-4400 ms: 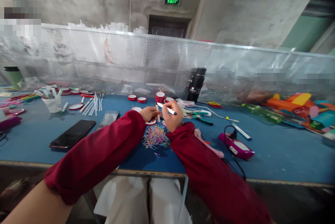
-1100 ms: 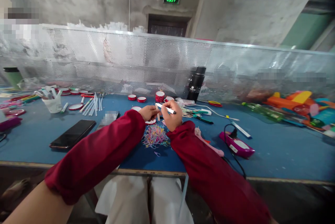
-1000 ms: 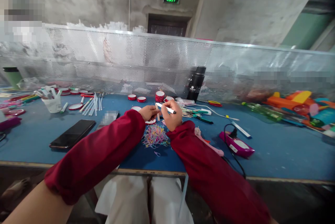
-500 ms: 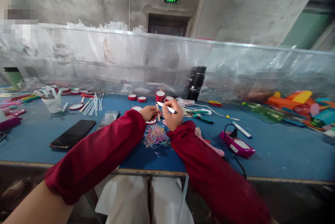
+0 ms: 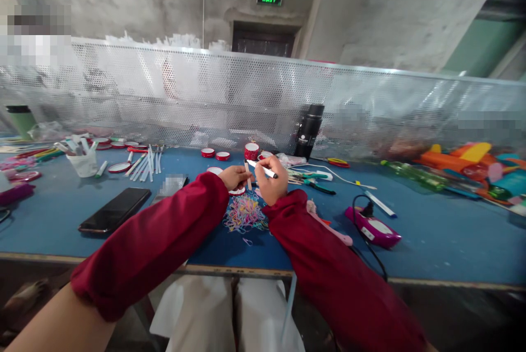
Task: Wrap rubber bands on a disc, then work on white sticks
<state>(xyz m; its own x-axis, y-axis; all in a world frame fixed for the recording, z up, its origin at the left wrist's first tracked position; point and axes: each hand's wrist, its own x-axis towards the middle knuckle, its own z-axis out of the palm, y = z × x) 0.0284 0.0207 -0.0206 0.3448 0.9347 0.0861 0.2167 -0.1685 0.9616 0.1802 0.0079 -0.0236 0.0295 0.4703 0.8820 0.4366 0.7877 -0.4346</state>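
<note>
My left hand (image 5: 235, 177) pinches a flat wooden craft stick (image 5: 248, 176), which stands upright between thumb and fingers. In my right hand (image 5: 274, 183) is a white marker pen (image 5: 262, 169) with a black end, held like a writing tool. Its tip points left and lies close to the top of the stick; whether it touches, I cannot tell. Below both hands spreads a heap of small multicoloured rubber bands (image 5: 245, 213). A round white piece with a red rim (image 5: 237, 191) shows partly behind my left hand.
A black phone (image 5: 115, 210) and a white cup of pens (image 5: 82, 162) are on the left. Red tape rolls (image 5: 251, 151) and a black bottle (image 5: 309, 131) stand before a perforated metal divider (image 5: 197, 94). To the right are green-handled pliers (image 5: 319, 186) and a purple power strip (image 5: 373, 228) with cables.
Both hands, the stick and the marker stay in practically the same place. At the far left, a blurred person behind the divider has shifted slightly to the right.
</note>
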